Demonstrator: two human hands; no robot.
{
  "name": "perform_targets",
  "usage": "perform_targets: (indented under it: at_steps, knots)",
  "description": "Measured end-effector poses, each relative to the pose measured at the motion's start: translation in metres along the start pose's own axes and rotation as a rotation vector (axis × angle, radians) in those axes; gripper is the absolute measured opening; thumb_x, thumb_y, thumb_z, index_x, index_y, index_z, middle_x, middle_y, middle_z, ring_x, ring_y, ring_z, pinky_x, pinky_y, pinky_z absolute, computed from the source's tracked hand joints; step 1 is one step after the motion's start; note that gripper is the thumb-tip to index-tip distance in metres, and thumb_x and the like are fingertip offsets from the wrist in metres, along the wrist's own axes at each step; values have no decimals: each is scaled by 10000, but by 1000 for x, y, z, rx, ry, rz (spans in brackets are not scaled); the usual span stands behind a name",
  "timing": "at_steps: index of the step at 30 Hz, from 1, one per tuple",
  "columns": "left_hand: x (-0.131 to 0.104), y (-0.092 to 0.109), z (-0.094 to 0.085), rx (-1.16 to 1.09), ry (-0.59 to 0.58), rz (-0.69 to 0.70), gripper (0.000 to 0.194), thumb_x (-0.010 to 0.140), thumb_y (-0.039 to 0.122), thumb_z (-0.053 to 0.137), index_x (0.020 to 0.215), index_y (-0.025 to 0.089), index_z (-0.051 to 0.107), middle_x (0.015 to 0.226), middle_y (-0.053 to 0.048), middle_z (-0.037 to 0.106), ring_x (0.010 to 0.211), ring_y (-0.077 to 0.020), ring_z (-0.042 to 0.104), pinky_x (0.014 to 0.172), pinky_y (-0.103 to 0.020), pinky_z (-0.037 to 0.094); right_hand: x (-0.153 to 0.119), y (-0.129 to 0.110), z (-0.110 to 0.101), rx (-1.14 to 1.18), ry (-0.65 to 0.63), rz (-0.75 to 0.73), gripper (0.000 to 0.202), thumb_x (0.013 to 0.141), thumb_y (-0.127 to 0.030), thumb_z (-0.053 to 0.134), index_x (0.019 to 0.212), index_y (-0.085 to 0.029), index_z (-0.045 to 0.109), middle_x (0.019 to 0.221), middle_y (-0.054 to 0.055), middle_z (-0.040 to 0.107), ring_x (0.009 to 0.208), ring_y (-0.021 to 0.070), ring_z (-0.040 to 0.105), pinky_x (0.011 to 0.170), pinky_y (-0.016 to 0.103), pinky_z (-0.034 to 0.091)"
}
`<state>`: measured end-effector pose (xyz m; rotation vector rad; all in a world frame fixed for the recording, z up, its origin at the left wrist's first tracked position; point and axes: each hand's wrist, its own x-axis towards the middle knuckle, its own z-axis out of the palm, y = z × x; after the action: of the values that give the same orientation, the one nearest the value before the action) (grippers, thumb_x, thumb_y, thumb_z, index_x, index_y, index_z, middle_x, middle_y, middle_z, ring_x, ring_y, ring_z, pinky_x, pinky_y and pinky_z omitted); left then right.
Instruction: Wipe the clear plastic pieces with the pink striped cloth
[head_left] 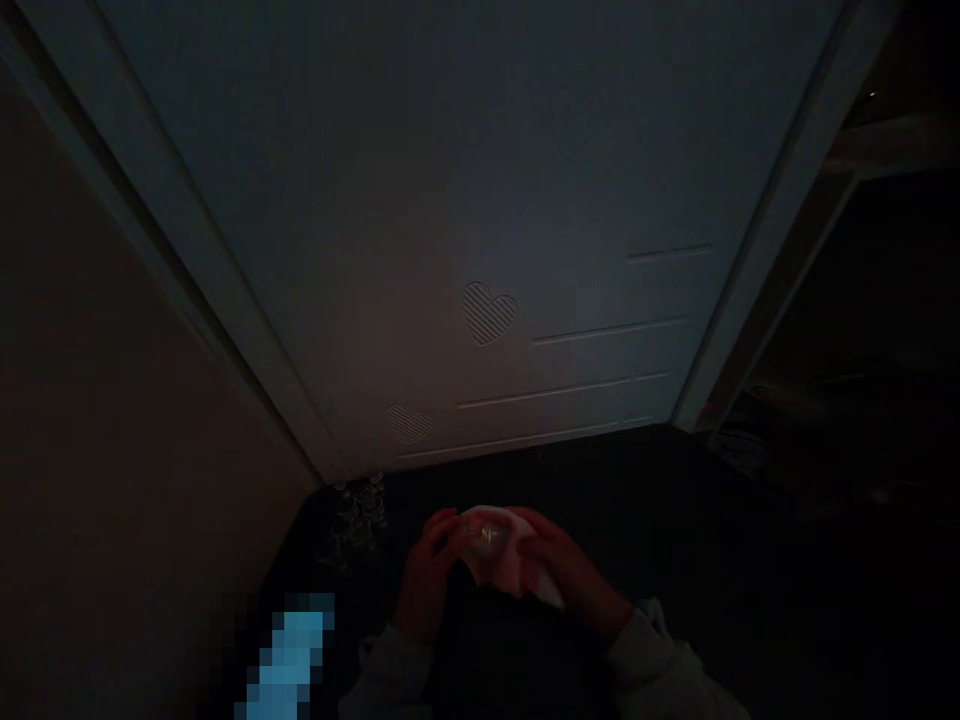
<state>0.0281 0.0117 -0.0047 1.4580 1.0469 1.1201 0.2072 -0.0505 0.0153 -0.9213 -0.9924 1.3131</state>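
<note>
In very dim light, my left hand (435,550) grips the left side of a small clear, shiny object (487,535) that looks like glass; its exact kind is hard to make out. A pale cloth (514,568), reddish in this light, lies around and under that object. My right hand (559,555) is closed on the cloth at its right side, and one corner hangs below the fingers. To the left of my left hand, several clear glass-like pieces (360,515) stand close together on the dark surface (600,480).
Behind the surface rises a pale door-like panel (420,220) with pressed hearts and lines. A wall (97,380) stands at the left. A bright blue pixelated patch (289,660) covers the lower left. At the right are dark shelf-like forms (892,145), hard to read.
</note>
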Motion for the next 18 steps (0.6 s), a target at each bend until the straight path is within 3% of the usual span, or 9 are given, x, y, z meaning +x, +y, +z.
perform_targets:
  at_steps: [6, 12, 18]
  knots:
    - [1, -2, -5, -41, -38, 17, 166, 851, 264, 641, 967, 146, 649, 1263, -75, 578, 1166, -262, 531, 977, -514, 411, -3, -6, -2, -181, 28, -41, 341, 751, -350, 622, 1050, -189, 659, 1033, 77, 708, 955, 256, 641, 859, 383, 477]
    - [-1, 0, -7, -71, -84, 22, 140, 847, 254, 648, 935, 145, 655, 1259, -72, 584, 1132, -249, 556, 965, -498, 428, -5, -11, -1, -346, 45, -70, 210, 733, -306, 596, 880, -169, 658, 810, 32, 670, 764, 209, 605, 678, 303, 476]
    - [0, -2, -6, -57, -68, 25, 156, 858, 271, 635, 955, 151, 652, 1225, -71, 604, 1106, -243, 572, 944, -487, 445, -8, -12, 0, -487, 62, -92, 142, 781, -284, 515, 839, -176, 587, 702, -11, 571, 625, 155, 521, 571, 259, 403]
